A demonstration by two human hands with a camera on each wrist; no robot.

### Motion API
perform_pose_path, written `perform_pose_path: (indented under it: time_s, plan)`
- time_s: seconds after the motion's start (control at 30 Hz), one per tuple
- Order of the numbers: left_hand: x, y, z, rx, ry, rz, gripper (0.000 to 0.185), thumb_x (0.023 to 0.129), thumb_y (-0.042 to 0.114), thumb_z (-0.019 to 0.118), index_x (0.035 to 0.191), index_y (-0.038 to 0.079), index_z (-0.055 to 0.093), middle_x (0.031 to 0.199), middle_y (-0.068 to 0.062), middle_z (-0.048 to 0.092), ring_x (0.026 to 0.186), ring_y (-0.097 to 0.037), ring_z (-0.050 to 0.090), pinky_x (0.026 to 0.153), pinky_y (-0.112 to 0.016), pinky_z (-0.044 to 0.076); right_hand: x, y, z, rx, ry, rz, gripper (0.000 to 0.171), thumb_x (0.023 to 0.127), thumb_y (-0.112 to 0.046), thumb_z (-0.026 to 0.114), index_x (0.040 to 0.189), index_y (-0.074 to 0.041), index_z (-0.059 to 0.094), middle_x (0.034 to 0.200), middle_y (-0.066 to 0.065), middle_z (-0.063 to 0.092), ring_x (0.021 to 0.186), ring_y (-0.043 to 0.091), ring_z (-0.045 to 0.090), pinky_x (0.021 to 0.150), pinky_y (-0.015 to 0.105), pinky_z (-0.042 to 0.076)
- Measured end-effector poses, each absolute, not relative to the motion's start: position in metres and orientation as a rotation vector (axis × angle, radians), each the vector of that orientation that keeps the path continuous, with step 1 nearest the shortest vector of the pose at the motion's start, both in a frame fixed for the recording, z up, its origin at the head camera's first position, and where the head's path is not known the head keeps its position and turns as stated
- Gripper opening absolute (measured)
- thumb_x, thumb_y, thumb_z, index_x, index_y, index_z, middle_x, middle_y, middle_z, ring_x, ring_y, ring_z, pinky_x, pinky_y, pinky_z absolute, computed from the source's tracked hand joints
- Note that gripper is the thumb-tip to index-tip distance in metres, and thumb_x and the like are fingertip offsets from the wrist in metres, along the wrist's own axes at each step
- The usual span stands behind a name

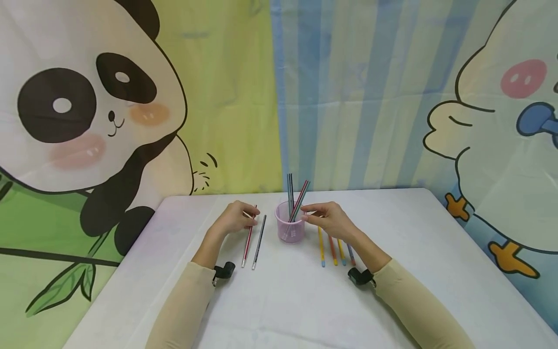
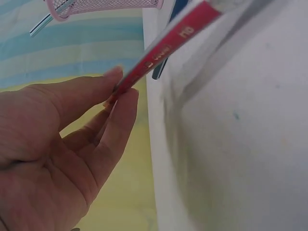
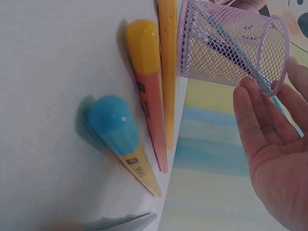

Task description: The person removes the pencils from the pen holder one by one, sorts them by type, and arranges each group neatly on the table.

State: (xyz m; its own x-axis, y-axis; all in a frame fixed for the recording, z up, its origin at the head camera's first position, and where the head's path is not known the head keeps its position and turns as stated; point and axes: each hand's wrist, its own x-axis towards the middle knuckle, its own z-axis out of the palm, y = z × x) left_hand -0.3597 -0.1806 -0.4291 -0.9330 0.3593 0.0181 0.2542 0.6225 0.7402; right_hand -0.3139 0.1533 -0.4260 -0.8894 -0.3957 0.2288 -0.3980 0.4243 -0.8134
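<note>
My left hand (image 1: 237, 217) pinches a red pencil (image 2: 163, 48) between thumb and fingertips. The pencil slants toward the near side of the table. Beside it, a dark pencil (image 1: 259, 242) lies to the right. My right hand (image 1: 330, 219) is at the right side of a pink mesh pen cup (image 3: 226, 48), its thumb and fingers around the rim. Several pencils (image 1: 290, 194) stand leaning in the cup, dark, red and green ones among them. Below my right hand lie several pencils with rounded coloured ends, including an orange one (image 3: 153, 106) and a yellow one with a blue end (image 3: 113, 122).
A white table (image 1: 287, 300) extends under both arms. Behind it hangs a printed curtain (image 1: 235, 97) with a panda on the left and a white animal figure on the right. Small black cameras (image 1: 224, 270) are strapped to both wrists.
</note>
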Motion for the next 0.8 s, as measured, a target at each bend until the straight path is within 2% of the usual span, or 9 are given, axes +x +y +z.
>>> perform_pose_path:
  time_s: [0.17,0.4,0.73,0.8]
  plan:
    - [-0.360,-0.179,-0.434,0.472,2.669,1.248,0.035,0.089,-0.002,0.078,0.124,-0.004,0.073,0.117,-0.023,0.073,0.079,-0.016,0.072,0.069,-0.030,0.064,-0.315,0.153,-0.427,0.732,-2.655,1.512,0.040,0.099,-0.026,0.073,0.133,-0.006,0.071,0.134,0.016,0.071,0.105,0.022,0.071,0.080,0.024,0.058]
    - [-0.360,-0.174,-0.438,0.428,2.655,1.267,0.033,0.089,-0.004,0.077,0.121,-0.005,0.074,0.114,-0.022,0.073,0.074,-0.016,0.071,0.066,-0.031,0.064,-0.315,0.153,-0.425,0.733,-2.655,1.496,0.036,0.099,-0.028,0.074,0.131,-0.011,0.073,0.133,0.016,0.071,0.102,0.020,0.071,0.079,0.026,0.058]
    - [-0.360,-0.169,-0.440,0.437,2.696,1.159,0.031,0.087,-0.004,0.079,0.117,-0.005,0.074,0.115,-0.019,0.073,0.075,-0.016,0.070,0.067,-0.029,0.063,-0.315,0.152,-0.425,0.736,-2.665,1.488,0.040,0.099,-0.025,0.073,0.133,-0.005,0.071,0.133,0.016,0.071,0.105,0.023,0.072,0.080,0.025,0.058]
    - [-0.361,-0.168,-0.440,0.455,2.761,1.075,0.031,0.086,-0.001,0.081,0.116,-0.003,0.076,0.114,-0.016,0.074,0.081,-0.015,0.068,0.070,-0.029,0.062,-0.314,0.152,-0.424,0.730,-2.667,1.488,0.039,0.099,-0.024,0.073,0.133,-0.004,0.071,0.133,0.016,0.071,0.104,0.023,0.071,0.080,0.025,0.058]
